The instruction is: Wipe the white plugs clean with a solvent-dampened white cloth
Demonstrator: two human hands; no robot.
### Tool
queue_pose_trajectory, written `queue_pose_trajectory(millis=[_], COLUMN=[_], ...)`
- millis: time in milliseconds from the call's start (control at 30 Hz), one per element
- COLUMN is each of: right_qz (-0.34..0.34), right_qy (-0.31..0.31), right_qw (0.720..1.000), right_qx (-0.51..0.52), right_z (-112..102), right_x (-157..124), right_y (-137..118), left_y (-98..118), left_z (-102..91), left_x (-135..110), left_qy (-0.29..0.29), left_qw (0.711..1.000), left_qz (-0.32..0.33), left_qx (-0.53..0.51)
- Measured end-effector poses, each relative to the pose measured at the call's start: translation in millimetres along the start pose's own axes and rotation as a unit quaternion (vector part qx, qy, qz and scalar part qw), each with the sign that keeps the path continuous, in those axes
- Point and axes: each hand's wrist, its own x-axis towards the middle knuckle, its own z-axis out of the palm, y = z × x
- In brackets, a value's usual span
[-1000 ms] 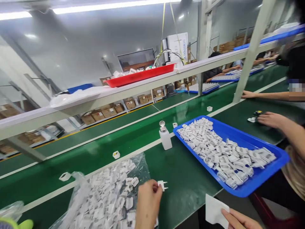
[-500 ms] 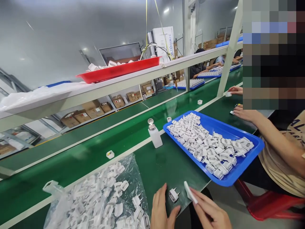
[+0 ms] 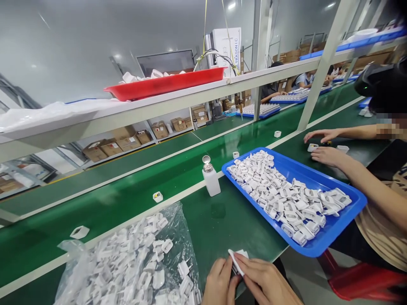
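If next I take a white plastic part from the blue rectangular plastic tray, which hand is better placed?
Probably the right hand: it is nearer the blue tray. The left hand is nearer the clear plastic bag. However, the right hand pinches a folded white sheet.

A factory assembly line: people [image 3: 370, 186] work along a long green table [image 3: 219, 224], a blue tray [image 3: 316, 251] heaped with white parts [image 3: 286, 199] reaches its near edge, and cartons [image 3: 129, 143] stand beyond its far edge.

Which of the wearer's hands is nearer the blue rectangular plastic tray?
Right. The right hand is left of the tray and nearer the wearer, not touching it; the left hand is farther left, beside the clear plastic bag.
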Motion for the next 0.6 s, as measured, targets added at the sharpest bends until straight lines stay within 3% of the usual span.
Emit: queue_pose_trajectory(millis=[100,267,433,600], right_qz=[0.020,0.009,-0.005,-0.059], right_qy=[-0.022,0.013,0.045,0.095], right_qw=[0.999,0.999,0.999,0.992], right_qx=[0.031,0.036,0.021,-0.055], right_z=[-15,-26,-21,-1], right_x=[12,30,22,0], right_y=[-7,-19,-25,-14], left_y=[-7,-13,-10,-12], left_z=[4.0,7.6,6.5,8.0], left_x=[-2,-3,-3,-1], left_qy=[-0.010,0.007,0.023,0.023], left_qw=[1.000,0.999,0.998,0.998], left_qz=[0.009,0.024,0.026,0.039], left_qx=[0.028,0.047,0.057,0.039])
